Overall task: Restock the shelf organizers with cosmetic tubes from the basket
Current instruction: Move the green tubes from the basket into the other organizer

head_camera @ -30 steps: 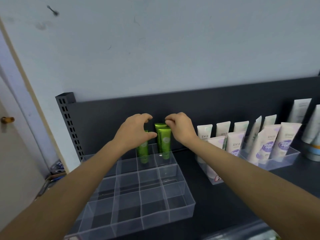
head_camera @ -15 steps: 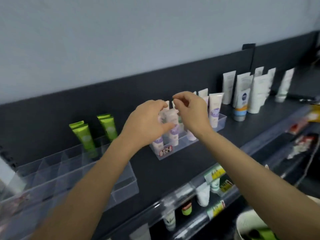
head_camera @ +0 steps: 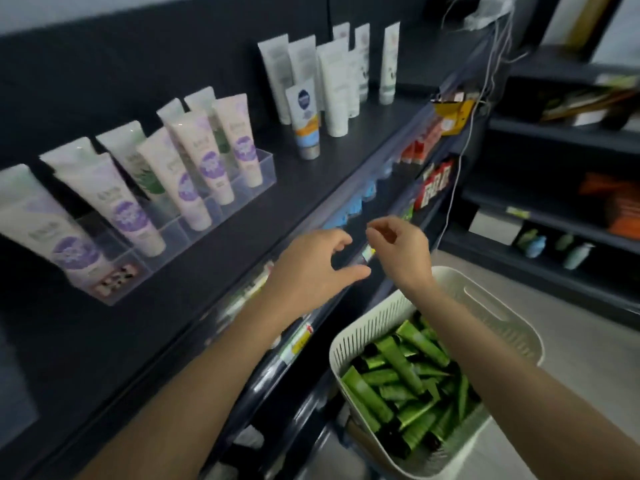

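Note:
A white slotted basket (head_camera: pixel 498 306) stands on the floor at the lower right, filled with several green cosmetic tubes (head_camera: pixel 398 362). My left hand (head_camera: pixel 311 268) hovers at the shelf's front edge, above and left of the basket, fingers loosely curved and holding nothing. My right hand (head_camera: pixel 398 247) hangs just beside it over the basket's far rim, fingers loosely curled, empty. A clear organizer (head_camera: pixel 263 168) on the black shelf holds several pale tubes with purple labels (head_camera: pixel 207 161). The organizer with the green tubes is out of view.
Tall white tubes (head_camera: pixel 332 81) and a small blue-and-orange tube (head_camera: pixel 304 116) stand loose further right on the shelf (head_camera: pixel 104 341). Lower shelves with price tags and small goods run below. White cables (head_camera: pixel 460 157) hang at the shelf's end. A second dark shelving unit (head_camera: pixel 561 140) stands at the right.
My view swung right and down, away from the clear organizer with green tubes. Both hands left those tubes and moved, empty, over to the basket.

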{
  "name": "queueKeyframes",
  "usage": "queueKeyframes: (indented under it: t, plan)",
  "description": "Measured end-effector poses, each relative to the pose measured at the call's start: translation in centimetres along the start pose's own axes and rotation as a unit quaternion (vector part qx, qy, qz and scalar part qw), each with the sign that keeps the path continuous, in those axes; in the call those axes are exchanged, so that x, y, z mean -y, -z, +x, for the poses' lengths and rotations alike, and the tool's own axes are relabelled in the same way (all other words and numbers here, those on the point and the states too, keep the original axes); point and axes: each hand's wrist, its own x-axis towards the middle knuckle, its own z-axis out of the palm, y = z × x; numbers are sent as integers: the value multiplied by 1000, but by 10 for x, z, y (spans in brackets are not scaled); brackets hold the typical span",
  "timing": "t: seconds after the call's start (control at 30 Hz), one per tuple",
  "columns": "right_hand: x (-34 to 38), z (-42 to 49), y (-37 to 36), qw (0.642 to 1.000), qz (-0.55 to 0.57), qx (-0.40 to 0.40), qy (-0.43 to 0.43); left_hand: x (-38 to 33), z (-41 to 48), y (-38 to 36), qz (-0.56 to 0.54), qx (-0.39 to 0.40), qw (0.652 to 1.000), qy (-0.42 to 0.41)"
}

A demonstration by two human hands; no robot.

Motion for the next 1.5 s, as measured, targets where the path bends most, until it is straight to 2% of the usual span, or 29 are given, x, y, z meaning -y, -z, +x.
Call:
queueKeyframes:
  t: [0.1,0.2,0.37,0.47,0.77,0.9,1.07,1.17,1.27,1.4,1.5]
  plan:
    - [-71,-9,14,993,-89,35,-76,7,9,-50,-19,76,997,26]
    - [-136,-23,23,966,-166,120,-160,20,16,-93,-22,130,990,56]
    - [-212,-57,19,897,-240,272,-252,38,18,-144,-34,173,978,111]
    - [-241,-69,5,878,-246,304,-274,49,16,-164,-34,192,972,132]
    - [-260,-63,-40,873,-266,298,-280,71,8,-190,-48,190,966,166]
    - [-266,-78,-50,851,-288,328,-293,76,1,-198,-39,200,964,170]
    - [-259,-74,-32,874,-233,287,-314,80,-2,-211,-33,229,959,165]
    - [-253,-63,-15,887,-205,280,-304,82,-1,-230,9,269,957,112]
    - [-248,-58,3,902,-166,272,-293,88,0,-257,57,351,932,73]
    - [-245,-63,21,917,-125,253,-284,100,3,-289,132,390,908,73]
    - [-248,-70,29,920,-121,239,-285,110,3,-302,196,439,875,49]
